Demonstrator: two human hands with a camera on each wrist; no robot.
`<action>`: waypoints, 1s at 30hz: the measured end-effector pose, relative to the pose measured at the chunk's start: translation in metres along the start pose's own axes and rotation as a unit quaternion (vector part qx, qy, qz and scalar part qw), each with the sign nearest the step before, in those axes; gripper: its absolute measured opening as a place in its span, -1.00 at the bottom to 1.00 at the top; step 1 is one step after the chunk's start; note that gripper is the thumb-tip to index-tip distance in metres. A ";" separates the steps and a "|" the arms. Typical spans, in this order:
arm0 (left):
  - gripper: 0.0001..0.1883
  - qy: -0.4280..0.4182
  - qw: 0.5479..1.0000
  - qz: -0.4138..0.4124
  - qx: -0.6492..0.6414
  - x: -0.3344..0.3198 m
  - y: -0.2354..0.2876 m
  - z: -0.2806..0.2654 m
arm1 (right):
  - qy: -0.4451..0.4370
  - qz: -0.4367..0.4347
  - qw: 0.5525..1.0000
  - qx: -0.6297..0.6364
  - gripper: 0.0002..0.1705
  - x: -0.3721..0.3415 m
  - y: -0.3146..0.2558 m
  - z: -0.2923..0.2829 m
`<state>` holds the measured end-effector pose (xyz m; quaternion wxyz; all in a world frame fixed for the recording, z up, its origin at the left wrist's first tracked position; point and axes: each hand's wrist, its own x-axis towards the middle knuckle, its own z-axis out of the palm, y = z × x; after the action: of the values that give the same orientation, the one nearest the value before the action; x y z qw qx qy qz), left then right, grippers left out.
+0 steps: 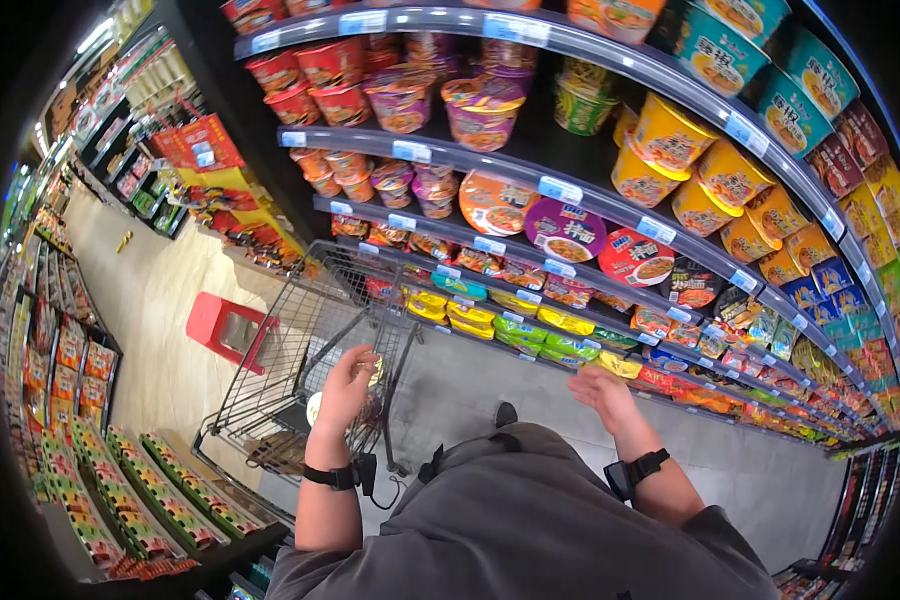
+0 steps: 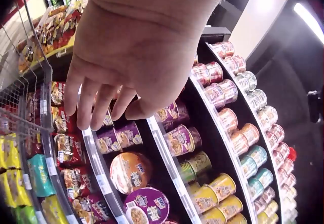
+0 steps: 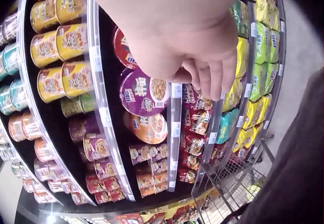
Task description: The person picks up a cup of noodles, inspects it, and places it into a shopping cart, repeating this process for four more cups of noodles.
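My left hand point(image 1: 345, 388) is raised near the shopping cart point(image 1: 270, 375), overlapping its basket in the head view. In the left wrist view its fingers point(image 2: 104, 102) extend loosely, and nothing is in its palm. On the other side my right hand point(image 1: 602, 392) is held out before the lower shelves with relaxed fingers, also holding nothing. In front of both hands stand shelves of instant noodles: a purple noodle bowl point(image 1: 565, 230), an orange noodle bowl point(image 1: 498, 203), a red noodle bowl point(image 1: 636, 257) and yellow noodle cups point(image 1: 675, 133). Noodle packets point(image 1: 520, 329) fill the lower rows.
A red stool point(image 1: 232, 330) stands on the aisle floor beyond the cart. Left of me are more stocked racks point(image 1: 70, 370) and a slanted display of green packs point(image 1: 135, 490). Grey floor point(image 1: 450, 385) lies between my feet and the noodle shelves.
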<state>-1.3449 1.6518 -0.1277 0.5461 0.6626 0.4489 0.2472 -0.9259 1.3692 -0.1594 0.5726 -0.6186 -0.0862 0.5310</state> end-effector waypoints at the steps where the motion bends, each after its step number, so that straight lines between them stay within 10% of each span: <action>1: -0.64 -0.004 1.000 0.017 0.004 0.011 0.008 0.013 | 0.001 -0.001 1.000 0.003 -0.60 0.004 -0.004 -0.012; 13: -0.60 -0.017 0.998 0.043 0.034 0.081 0.077 0.119 | -0.048 -0.041 0.997 0.042 -0.61 0.061 -0.104 -0.086; 30: -0.62 0.064 0.994 0.068 0.053 0.137 0.133 0.090 | -0.344 -0.098 0.934 -0.021 -0.54 0.103 -0.228 0.040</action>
<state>-1.1637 1.7248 -0.0495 0.4624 0.7023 0.4496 0.3014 -0.7979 1.5428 -0.0255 0.5439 -0.3985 -0.3495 0.6506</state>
